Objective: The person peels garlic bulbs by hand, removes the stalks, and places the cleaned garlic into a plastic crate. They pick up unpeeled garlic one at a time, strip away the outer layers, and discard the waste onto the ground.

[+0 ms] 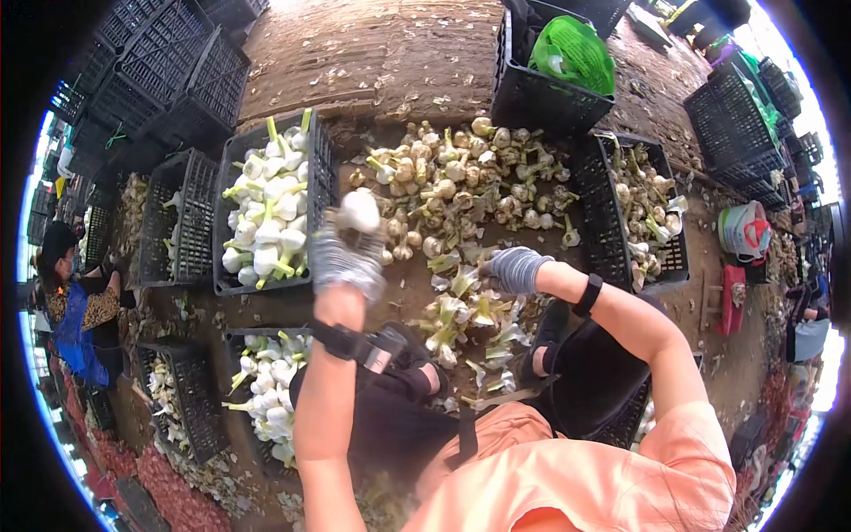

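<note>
My left hand (347, 259), in a grey knit glove, is closed around a clean white garlic bulb (360, 210) and is smeared a little by motion. It is beside the right wall of a black crate (321, 177) heaped with peeled white garlic with green stems (270, 208). My right hand (517, 269), also gloved, is over the ground above the loose garlic skins (461, 282). Its fingers are curled together, and what they hold, if anything, is hidden. A pile of unpeeled garlic (443, 177) lies just beyond both hands.
A crate of dirty garlic (651, 204) stands at right, and a crate with a green net bag (574, 58) behind the pile. Another crate of white garlic (266, 390) is by my left leg. Stacked black crates (160, 66) rise at upper left. A person (75, 301) sits far left.
</note>
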Tool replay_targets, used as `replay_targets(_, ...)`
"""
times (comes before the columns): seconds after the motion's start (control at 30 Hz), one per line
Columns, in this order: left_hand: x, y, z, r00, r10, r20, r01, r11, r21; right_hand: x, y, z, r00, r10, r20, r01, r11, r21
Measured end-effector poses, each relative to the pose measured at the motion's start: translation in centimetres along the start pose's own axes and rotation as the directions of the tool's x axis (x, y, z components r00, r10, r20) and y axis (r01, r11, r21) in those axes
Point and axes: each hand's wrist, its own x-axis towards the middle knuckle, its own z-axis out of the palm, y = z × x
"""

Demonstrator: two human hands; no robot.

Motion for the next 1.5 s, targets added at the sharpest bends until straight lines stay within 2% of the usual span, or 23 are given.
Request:
replay_targets(0.07, 0.3, 3.5, 0.9, 0.989, 0.117, -0.087, -0.115, 0.993, 0.031, 1.3, 0.6, 0.4, 0.975, 0.105, 0.195, -0.135, 0.98, 0.148)
replay_targets(0.13, 1.2, 7.2, 0.7, 0.975, 0.218, 0.041, -0.209, 0.965, -0.16, 3.3, 2.3, 1.7, 0.98, 0.001, 0.201, 0.001, 1.0, -0.01)
replay_targets(0.23, -1.9, 8.4, 3.4, 0.893, 0.451, 0.018, -0.451, 0.892, 0.027, 7.2, 4.5, 3.1, 0.971, 0.086, 0.224, -0.074, 0.995, -0.065)
replay_targets(0.33, -2.7, 7.5, 3.7, 0.89, 0.445, 0.095, -0.449, 0.894, 0.019, 11.3, 6.1, 3.1, 0.983, 0.118, -0.142, -0.118, 0.993, 0.009)
replay_targets(0.43, -4.1, 5.1, 4.1, 0.963, 0.22, 0.157, -0.232, 0.971, 0.062, 15.9, 6.3, 0.6, 0.883, 0.337, -0.326, -0.34, 0.939, 0.05)
replay_targets(0.57, -4.4, 2.0, 4.2, 0.968, 0.055, 0.243, -0.109, 0.971, 0.214, 22.0, 8.9, -0.2, 0.892, 0.336, -0.302, -0.355, 0.935, -0.006)
replay_targets(0.6, -4.2, 1.4, 3.9, 0.959, 0.026, 0.282, -0.09, 0.972, 0.216, 23.1, 9.4, -0.2, 0.918, 0.347, -0.192, -0.362, 0.931, -0.052)
replay_targets(0.67, -4.8, 0.5, 4.5, 0.987, 0.001, 0.162, -0.048, 0.957, 0.284, 24.2, 10.3, 0.6, 0.909, 0.373, -0.186, -0.392, 0.917, -0.08)
replay_targets(0.73, -4.8, -0.2, 4.5, 0.992, -0.003, 0.125, -0.035, 0.951, 0.306, 24.8, 12.0, 0.8, 0.949, 0.261, -0.174, -0.276, 0.959, -0.068)
replay_targets(0.8, -4.6, -0.7, 4.4, 0.988, -0.023, 0.15, -0.019, 0.963, 0.268, 21.9, 12.0, -0.1, 0.919, 0.157, -0.363, -0.168, 0.986, 0.0)
replay_targets(0.87, -4.1, -1.2, 4.2, 0.99, 0.022, 0.141, -0.065, 0.949, 0.307, 19.7, 10.9, -1.2, 0.825, 0.376, -0.422, -0.21, 0.897, 0.39)
replay_targets(0.93, -3.3, -2.1, 3.4, 0.984, 0.055, 0.17, -0.116, 0.922, 0.369, 16.8, 9.5, -2.7, 0.812, 0.435, -0.389, -0.091, 0.753, 0.652)
replay_targets(1.0, -2.2, -3.5, 2.7, 0.948, 0.138, 0.287, -0.29, 0.747, 0.598, 12.1, 6.8, -4.9, 0.859, 0.263, -0.44, 0.159, 0.68, 0.716)
replay_targets(1.07, -3.5, -4.9, 3.3, 0.921, 0.182, 0.345, -0.379, 0.631, 0.677, 7.1, 3.3, -7.3, 0.906, 0.247, -0.344, 0.116, 0.637, 0.762)
replay_targets(1.1, -2.8, -6.2, 2.3, 0.896, 0.138, 0.422, -0.426, 0.531, 0.732, 6.3, 3.0, -7.3, 0.894, 0.196, -0.403, 0.215, 0.601, 0.77)
replay_targets(1.17, -3.1, -7.9, 1.9, 0.803, 0.12, 0.584, -0.591, 0.289, 0.753, 2.4, -0.1, -9.4, 0.892, 0.323, -0.316, 0.183, 0.379, 0.907)
replay_targets(1.2, -4.2, -8.2, 2.6, 0.749, 0.147, 0.646, -0.634, 0.445, 0.633, 0.5, -1.9, -10.6, 0.889, 0.395, -0.231, 0.15, 0.224, 0.963)
replay_targets(1.23, -4.5, -8.4, 2.5, 0.763, 0.114, 0.636, -0.588, 0.531, 0.61, -0.5, -2.2, -10.2, 0.873, 0.382, -0.302, 0.248, 0.185, 0.951)
replay_targets(1.27, -4.8, -8.5, 2.6, 0.776, 0.077, 0.626, -0.533, 0.61, 0.586, -1.2, -2.1, -10.0, 0.866, 0.392, -0.311, 0.233, 0.233, 0.944)
replay_targets(1.33, -5.8, -8.8, 2.9, 0.724, 0.114, 0.68, -0.626, 0.524, 0.578, -2.6, -2.7, -9.7, 0.8, 0.425, -0.423, 0.303, 0.323, 0.897)
replay_targets(1.4, -6.5, -8.6, 3.2, 0.765, -0.023, 0.644, -0.425, 0.732, 0.532, -3.7, -2.6, -9.4, 0.801, 0.415, -0.431, 0.308, 0.33, 0.892)
replay_targets(1.47, -7.2, -8.1, 3.7, 0.773, -0.077, 0.63, -0.376, 0.743, 0.553, -4.6, -2.4, -9.1, 0.807, 0.399, -0.435, 0.312, 0.338, 0.888)
replay_targets(1.5, -7.3, -7.8, 3.7, 0.765, -0.122, 0.633, -0.321, 0.78, 0.538, -5.0, -2.4, -9.1, 0.749, 0.35, -0.562, 0.362, 0.494, 0.79)
